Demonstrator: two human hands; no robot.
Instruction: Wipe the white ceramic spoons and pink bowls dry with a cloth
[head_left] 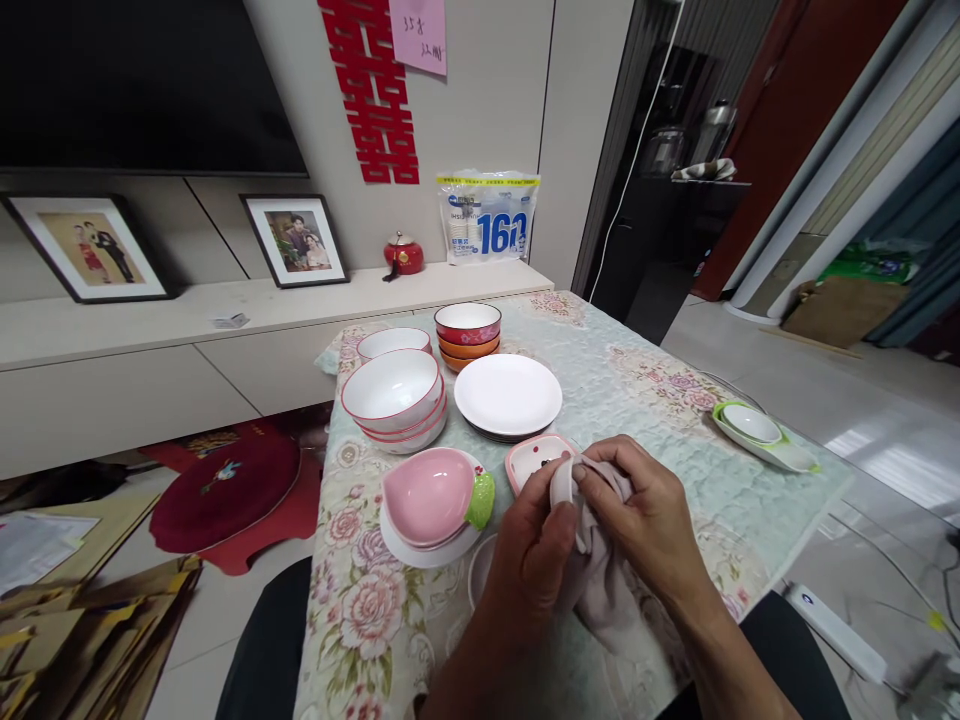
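Over the near part of the table, my left hand point(536, 550) is closed on a small white dish point(561, 484), of which only an edge shows between the fingers. My right hand point(646, 505) pinches a greyish-pink cloth point(604, 595) against that dish; the cloth hangs down below both hands. Just behind my fingers lies a pink-rimmed square dish point(529, 457) with dots, partly covered. A pale bowl point(480, 575) is half hidden by my left forearm. To the left, a pink peach-shaped bowl point(427, 495) with a green leaf rests on a white plate point(405, 553).
Stacked white red-rimmed bowls point(394, 390), red and orange bowls point(467, 325) and white plates point(508, 393) stand farther back. Green-edged dishes point(757, 430) lie near the right table edge. Behind is a cabinet with framed photos point(295, 240), a red jar point(403, 256) and a cup bag point(487, 220).
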